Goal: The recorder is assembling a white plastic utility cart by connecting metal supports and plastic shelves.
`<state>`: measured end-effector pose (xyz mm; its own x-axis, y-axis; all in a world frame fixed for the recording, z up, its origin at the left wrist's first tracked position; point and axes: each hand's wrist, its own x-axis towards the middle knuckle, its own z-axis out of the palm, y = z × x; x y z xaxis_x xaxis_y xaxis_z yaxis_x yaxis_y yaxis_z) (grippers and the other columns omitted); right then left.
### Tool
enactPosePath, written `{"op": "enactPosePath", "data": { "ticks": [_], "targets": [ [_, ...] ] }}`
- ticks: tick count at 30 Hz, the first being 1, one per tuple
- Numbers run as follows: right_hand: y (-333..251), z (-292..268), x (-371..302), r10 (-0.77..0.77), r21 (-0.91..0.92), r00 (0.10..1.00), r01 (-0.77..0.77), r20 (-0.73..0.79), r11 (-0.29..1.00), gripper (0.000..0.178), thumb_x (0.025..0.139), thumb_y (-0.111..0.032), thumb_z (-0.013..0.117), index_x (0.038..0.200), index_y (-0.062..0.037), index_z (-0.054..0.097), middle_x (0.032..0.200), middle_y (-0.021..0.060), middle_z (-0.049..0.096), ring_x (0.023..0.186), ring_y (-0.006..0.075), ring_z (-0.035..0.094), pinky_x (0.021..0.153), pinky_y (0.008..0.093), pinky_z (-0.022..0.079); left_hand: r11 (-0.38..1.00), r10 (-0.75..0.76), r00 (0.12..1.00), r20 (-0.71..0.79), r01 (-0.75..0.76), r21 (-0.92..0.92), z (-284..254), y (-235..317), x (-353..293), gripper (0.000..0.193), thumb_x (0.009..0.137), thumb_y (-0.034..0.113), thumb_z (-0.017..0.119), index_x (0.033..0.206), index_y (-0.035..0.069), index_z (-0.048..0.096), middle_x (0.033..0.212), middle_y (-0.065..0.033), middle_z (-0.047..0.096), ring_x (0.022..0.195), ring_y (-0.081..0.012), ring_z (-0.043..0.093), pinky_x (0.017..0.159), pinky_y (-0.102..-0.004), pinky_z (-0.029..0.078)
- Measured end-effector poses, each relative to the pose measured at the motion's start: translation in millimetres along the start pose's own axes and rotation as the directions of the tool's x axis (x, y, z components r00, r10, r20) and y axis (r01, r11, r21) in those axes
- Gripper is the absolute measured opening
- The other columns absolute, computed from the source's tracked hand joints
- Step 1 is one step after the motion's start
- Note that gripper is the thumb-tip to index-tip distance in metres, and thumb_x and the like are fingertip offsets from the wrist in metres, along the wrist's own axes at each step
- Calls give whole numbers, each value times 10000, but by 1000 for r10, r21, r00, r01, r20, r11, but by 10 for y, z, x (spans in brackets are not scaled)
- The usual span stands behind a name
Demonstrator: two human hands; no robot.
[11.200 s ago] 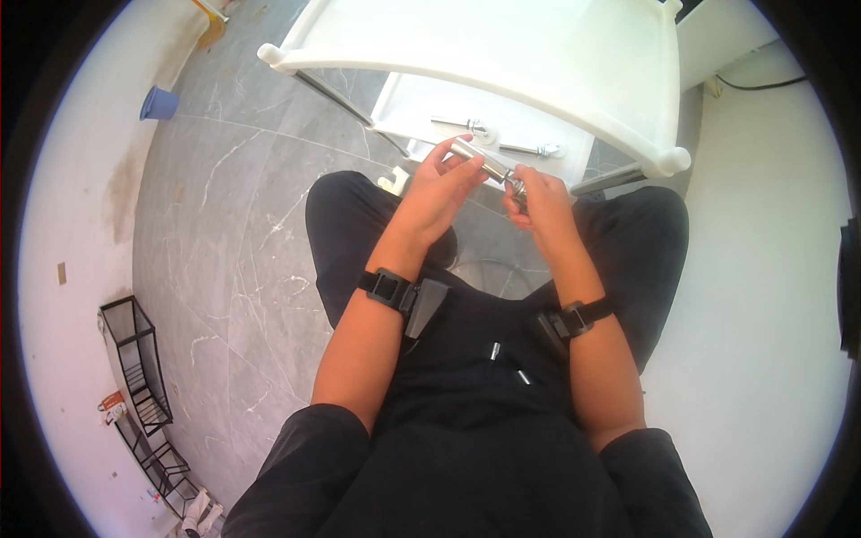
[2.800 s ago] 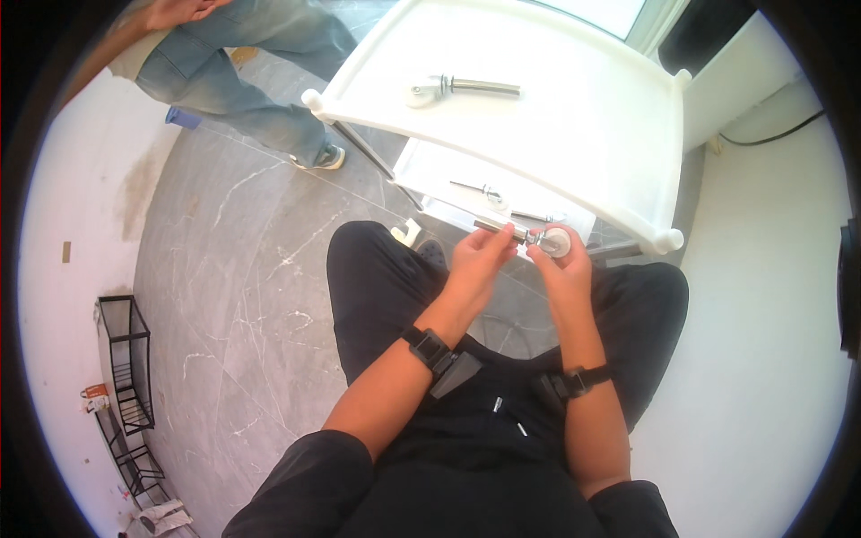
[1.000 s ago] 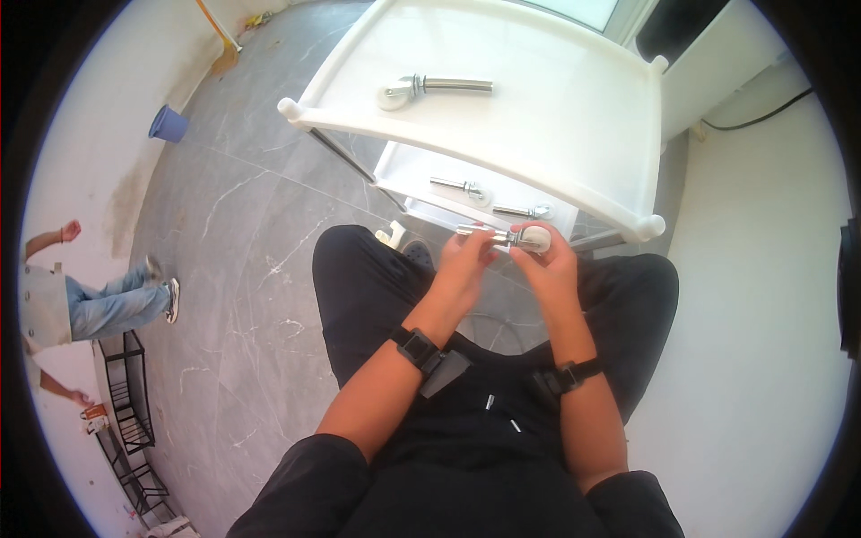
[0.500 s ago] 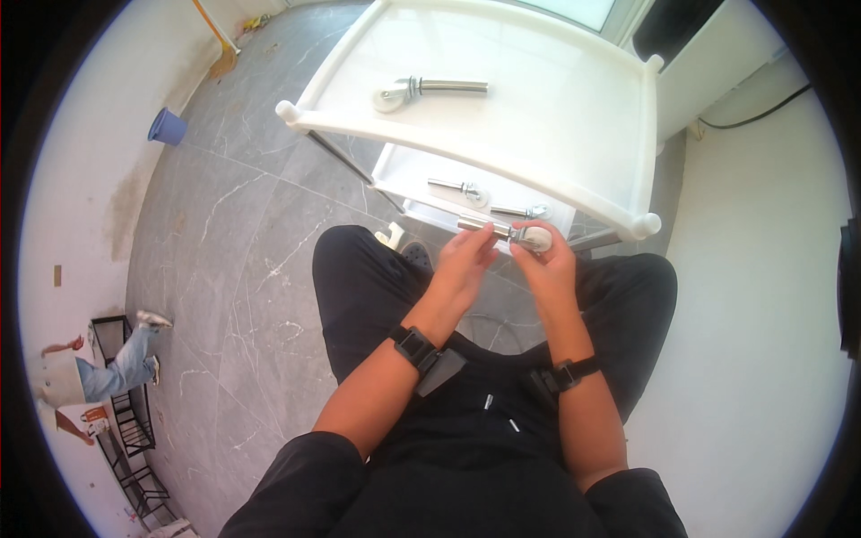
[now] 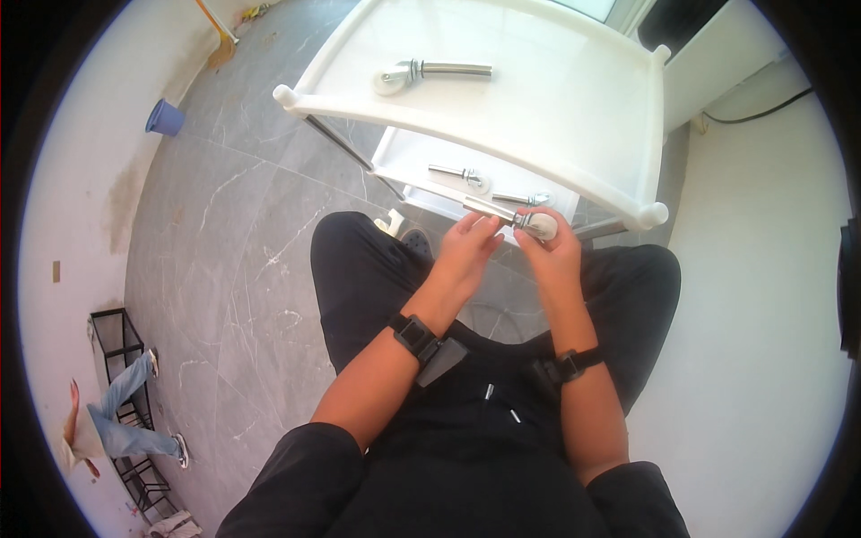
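Between my two hands is a caster wheel (image 5: 541, 226) fixed to a short chrome tube (image 5: 484, 209). My left hand (image 5: 469, 251) is closed around the tube, its thumb and fingers pinching it. The wheel end sits in the fingers of my right hand (image 5: 552, 249). Another caster on a chrome tube (image 5: 430, 72) lies on the top shelf of a white trolley (image 5: 529, 125). Two more casters with tubes lie on the lower shelf: one (image 5: 459, 175) to the left, the other (image 5: 523, 199) just beyond my hands.
My knees flank the trolley's near side. A blue bucket (image 5: 165, 117) and a broom (image 5: 221, 49) stand by the left wall. Farther down on the left, a person in jeans (image 5: 134, 439) walks beside black metal racks (image 5: 115, 332). A black cable (image 5: 758, 115) hangs at the right wall.
The held caster and both hands have shifted slightly right within the picture. My view has tilted a little. The person at the left has stepped toward the lower edge.
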<state>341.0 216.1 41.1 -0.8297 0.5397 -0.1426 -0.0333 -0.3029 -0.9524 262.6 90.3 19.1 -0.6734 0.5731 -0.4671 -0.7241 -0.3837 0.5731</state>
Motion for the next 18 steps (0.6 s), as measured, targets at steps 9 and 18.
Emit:
{"op": "enactPosePath", "data": {
  "ticks": [9, 18],
  "targets": [
    [-42, 11, -7, 22, -43, 1000, -23, -12, 999, 336, 840, 59, 686, 1153, 5, 575, 1149, 91, 671, 1018, 117, 627, 876, 248, 511, 994, 0, 1000, -13, 2, 112, -7, 0, -7, 256, 916, 186, 702, 1144, 102, 621, 1113, -3, 632, 1054, -123, 565, 902, -310, 441],
    [-4, 8, -21, 76, -3, 997, -76, 22, 997, 322, 838, 55, 690, 1143, -7, 607, 1117, 65, 657, 1025, 117, 599, 888, 257, 473, 994, -56, 998, -22, 58, 89, -31, -14, -7, 302, 906, 130, 686, 1195, 90, 606, 1121, 5, 632, 1031, -110, 560, 903, -300, 440]
  ]
}}
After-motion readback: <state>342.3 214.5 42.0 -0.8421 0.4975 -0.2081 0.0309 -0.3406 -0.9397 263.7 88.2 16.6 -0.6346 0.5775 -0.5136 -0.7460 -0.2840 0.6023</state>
